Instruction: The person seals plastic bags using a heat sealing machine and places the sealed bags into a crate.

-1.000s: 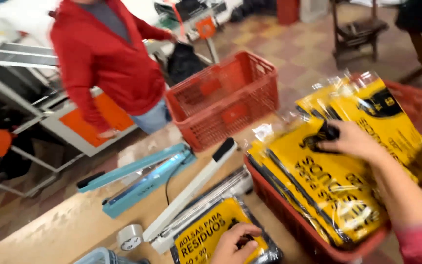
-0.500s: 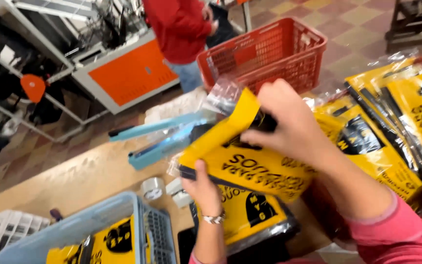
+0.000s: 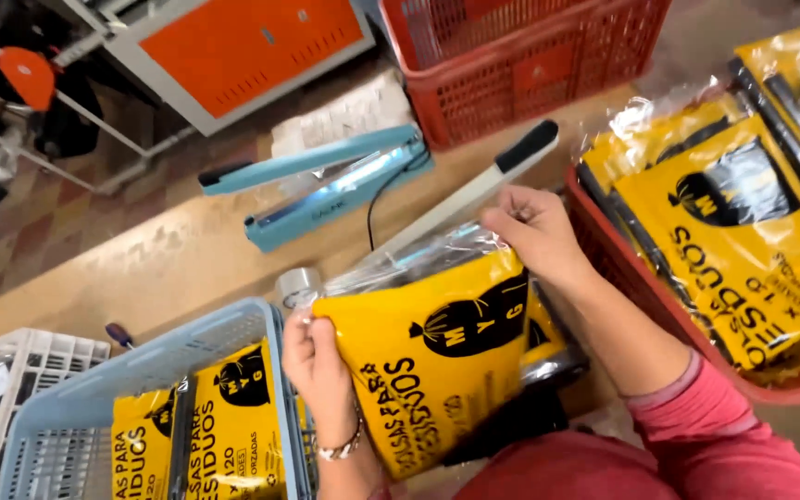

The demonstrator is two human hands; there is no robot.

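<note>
Both hands, left (image 3: 318,356) and right (image 3: 534,227), pinch the yellow packet (image 3: 428,356) by its slippery clear top, so it could slide free onto the tabletop (image 3: 178,255).

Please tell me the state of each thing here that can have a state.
Yellow packet: held upright by both hands, clear top unsealed.
Left hand: gripping its left edge.
Right hand: gripping its top corner.
Blue sealer: arm raised.
Blue basket: partly filled.
Red basket: holds packets.
</note>
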